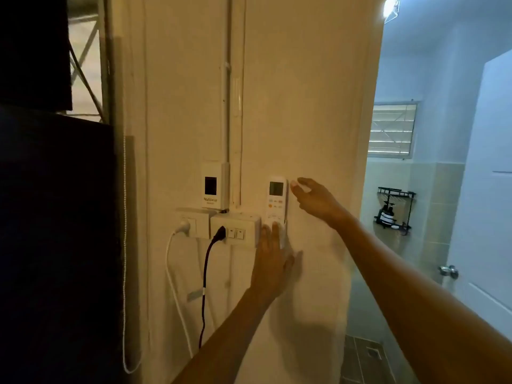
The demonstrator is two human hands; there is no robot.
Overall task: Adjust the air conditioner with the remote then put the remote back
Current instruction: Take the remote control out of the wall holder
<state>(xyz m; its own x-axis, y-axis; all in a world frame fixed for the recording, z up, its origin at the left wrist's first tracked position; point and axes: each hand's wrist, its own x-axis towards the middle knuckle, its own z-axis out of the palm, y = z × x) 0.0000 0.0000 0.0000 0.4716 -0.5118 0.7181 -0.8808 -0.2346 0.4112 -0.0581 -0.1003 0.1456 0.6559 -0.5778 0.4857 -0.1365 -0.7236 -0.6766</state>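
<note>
A white air-conditioner remote [276,199] with a small screen and orange buttons stands upright in a holder on the cream wall. My left hand [273,257] lies flat against the wall just below it, fingertips touching the holder at the remote's lower end. My right hand [314,198] hovers just right of the remote's top, fingers loosely apart, thumb close to its edge but not gripping it. The air conditioner itself is out of view.
Left of the remote sit a switch-and-socket box [235,230] with a black plug [220,234], a socket with a white plug [182,227], and a white breaker box [214,187]. At right an open doorway shows a bathroom, a door [484,189] and wall rack [394,210].
</note>
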